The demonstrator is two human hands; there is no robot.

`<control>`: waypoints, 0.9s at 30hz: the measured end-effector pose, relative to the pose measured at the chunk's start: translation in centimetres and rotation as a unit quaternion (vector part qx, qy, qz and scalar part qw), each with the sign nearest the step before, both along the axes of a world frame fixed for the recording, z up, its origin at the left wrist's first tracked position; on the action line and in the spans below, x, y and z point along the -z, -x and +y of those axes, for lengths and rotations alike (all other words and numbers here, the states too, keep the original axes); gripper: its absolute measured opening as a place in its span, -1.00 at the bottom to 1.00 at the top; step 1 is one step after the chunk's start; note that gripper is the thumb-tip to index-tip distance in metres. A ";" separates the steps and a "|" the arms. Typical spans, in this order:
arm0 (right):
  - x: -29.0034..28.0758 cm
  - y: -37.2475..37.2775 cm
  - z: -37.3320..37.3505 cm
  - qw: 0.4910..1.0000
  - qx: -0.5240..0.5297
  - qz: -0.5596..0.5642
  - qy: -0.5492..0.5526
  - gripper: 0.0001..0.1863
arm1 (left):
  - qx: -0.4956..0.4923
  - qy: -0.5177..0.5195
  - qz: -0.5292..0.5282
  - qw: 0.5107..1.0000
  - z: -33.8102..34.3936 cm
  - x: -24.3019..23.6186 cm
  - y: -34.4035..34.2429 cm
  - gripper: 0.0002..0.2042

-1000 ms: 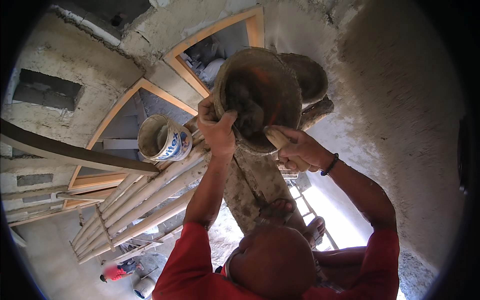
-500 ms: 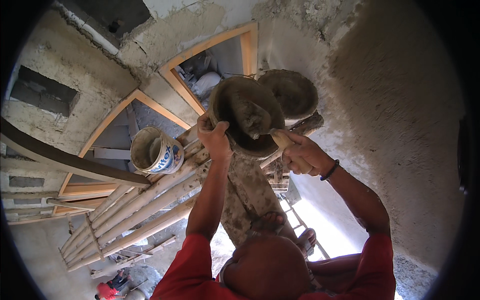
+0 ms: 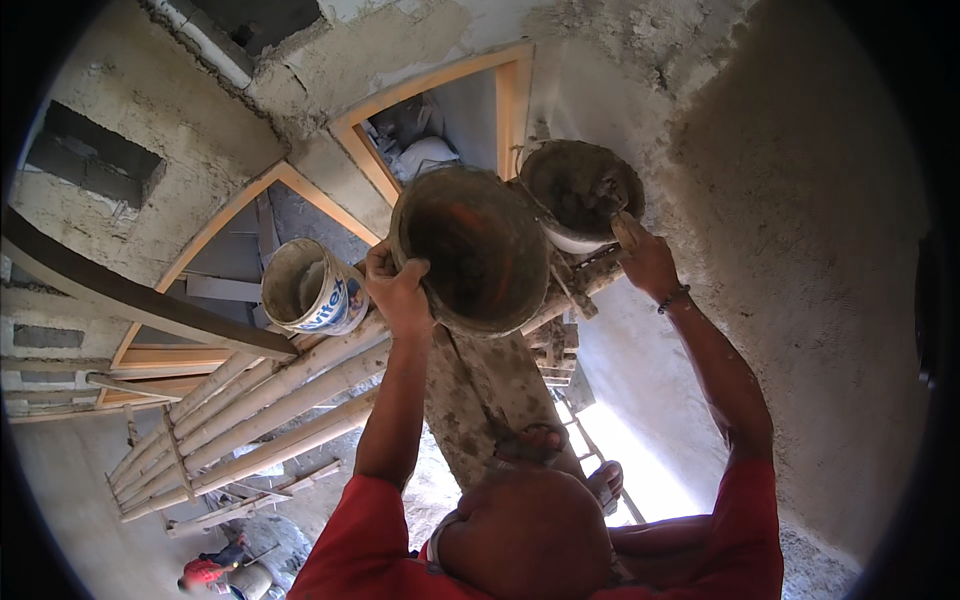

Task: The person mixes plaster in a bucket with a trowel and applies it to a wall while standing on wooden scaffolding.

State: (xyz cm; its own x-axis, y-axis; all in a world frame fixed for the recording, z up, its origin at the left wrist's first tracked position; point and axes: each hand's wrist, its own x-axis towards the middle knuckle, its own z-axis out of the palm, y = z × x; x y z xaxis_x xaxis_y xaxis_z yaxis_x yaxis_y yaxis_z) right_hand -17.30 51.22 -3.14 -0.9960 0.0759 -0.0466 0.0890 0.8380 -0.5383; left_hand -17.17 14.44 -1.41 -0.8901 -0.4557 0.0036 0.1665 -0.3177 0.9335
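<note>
My left hand (image 3: 398,292) is closed on the rim of a dark, mortar-caked bucket (image 3: 440,310), with the thumb inside the edge. The bucket tips toward me, and its inside shows little more than a dirty residue. To the right, my right hand (image 3: 650,265) grips the wooden handle of a trowel (image 3: 627,228). The trowel's blade reaches into a second bucket (image 3: 580,240) and cannot be told from the wet mortar (image 3: 595,190) there. This second bucket sits just beyond the first, by the wall.
A white paint bucket (image 3: 345,308) stands on bamboo poles (image 3: 270,410) at the left. Beneath me runs a stained plank (image 3: 490,390) with my feet on it. Orange-framed openings (image 3: 440,80) and a plastered wall (image 3: 810,250) surround the spot. Far below, another person (image 3: 205,570) bends over.
My right hand has carried the trowel with its mortar out of the near bucket and over to the second one. My left hand has shifted the near bucket slightly left.
</note>
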 end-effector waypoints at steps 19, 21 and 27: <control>-5.4 -5.0 -12.5 0.926 -0.339 0.054 -0.155 -0.43 | 0.286 0.052 -0.070 0.954 -5.3 0.1 -1.0 -0.59; -2.8 -5.0 -14.3 0.934 -0.328 0.069 -0.127 -0.56 | 0.306 0.067 -0.076 0.947 -5.5 -0.1 -0.7 -0.58; -1.9 -7.7 -13.4 0.881 -0.440 -0.006 -0.173 -0.62 | 0.332 0.057 -0.072 0.939 -7.6 0.2 0.1 -0.58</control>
State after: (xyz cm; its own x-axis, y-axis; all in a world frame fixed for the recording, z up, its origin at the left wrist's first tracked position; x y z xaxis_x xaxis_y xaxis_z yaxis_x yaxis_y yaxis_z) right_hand -9.63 37.80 -1.25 -0.6757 -0.7141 -0.1829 -0.6734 0.6989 -0.2410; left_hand -17.26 6.84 -1.59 -0.9727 0.1962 -0.1240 -0.1642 -0.2040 0.9651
